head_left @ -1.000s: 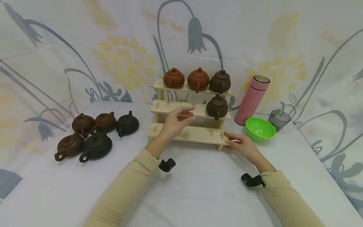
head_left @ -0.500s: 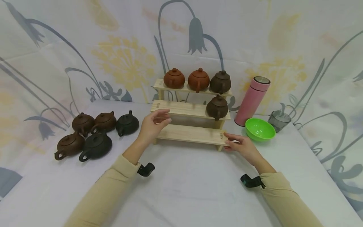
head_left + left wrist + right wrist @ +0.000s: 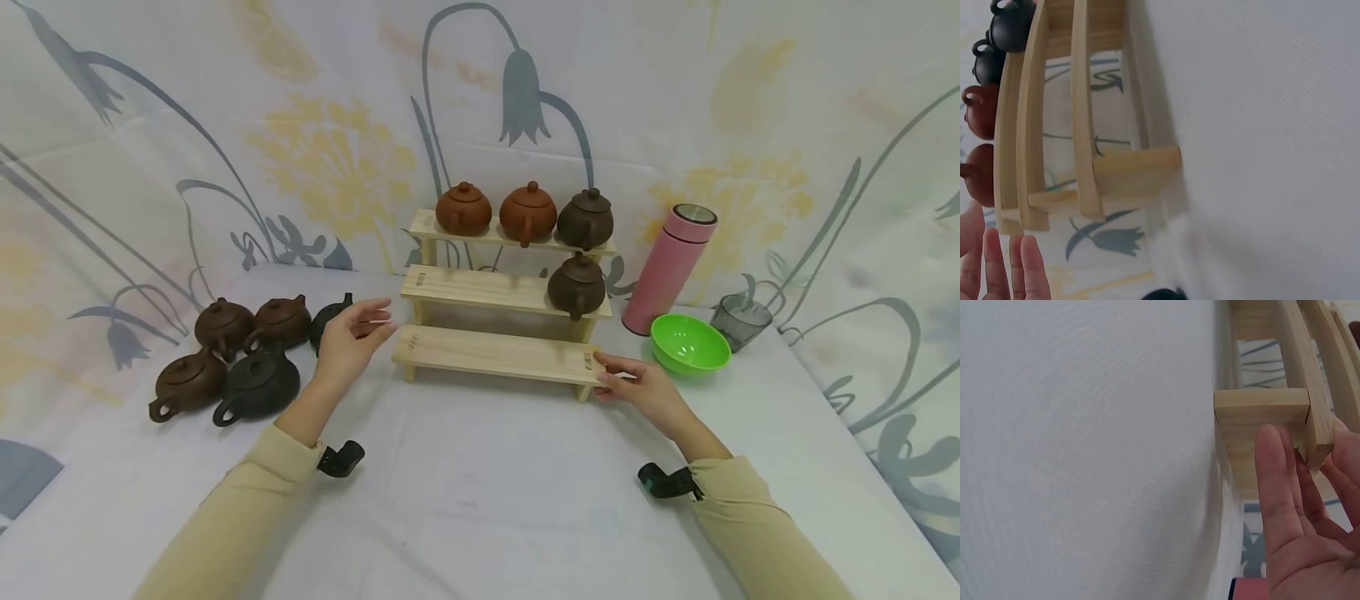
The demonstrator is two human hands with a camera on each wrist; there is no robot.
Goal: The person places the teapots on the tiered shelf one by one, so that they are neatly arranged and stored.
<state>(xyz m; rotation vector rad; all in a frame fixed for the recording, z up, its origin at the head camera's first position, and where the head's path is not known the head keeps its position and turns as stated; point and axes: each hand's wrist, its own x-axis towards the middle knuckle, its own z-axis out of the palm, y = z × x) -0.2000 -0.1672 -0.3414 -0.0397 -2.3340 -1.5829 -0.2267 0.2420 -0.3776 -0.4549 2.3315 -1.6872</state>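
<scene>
A three-tier wooden display stand [image 3: 480,350] stands on the table. My right hand [image 3: 637,387] holds the right end of its lowest shelf; in the right wrist view the thumb [image 3: 1346,450] lies above the board and the fingers are beneath it. Along the top tier sit two reddish-brown teapots [image 3: 463,210] and a dark brown one [image 3: 585,220]; another dark brown teapot [image 3: 576,287] is at the right of the middle tier. To the left of the stand, my left hand [image 3: 345,350] is in the air with nothing in it, partly covering a black teapot [image 3: 321,327].
Several more teapots, brown [image 3: 187,382] and black [image 3: 258,387], are grouped on the left of the white-covered table [image 3: 480,500]. On the right are a pink thermos [image 3: 667,275], a green bowl [image 3: 688,346] and a grey see-through cup [image 3: 741,321]. A patterned cloth hangs behind.
My left hand has moved left from in front of the stand's middle to beside the black teapot. The right hand keeps its hold on the lowest shelf.
</scene>
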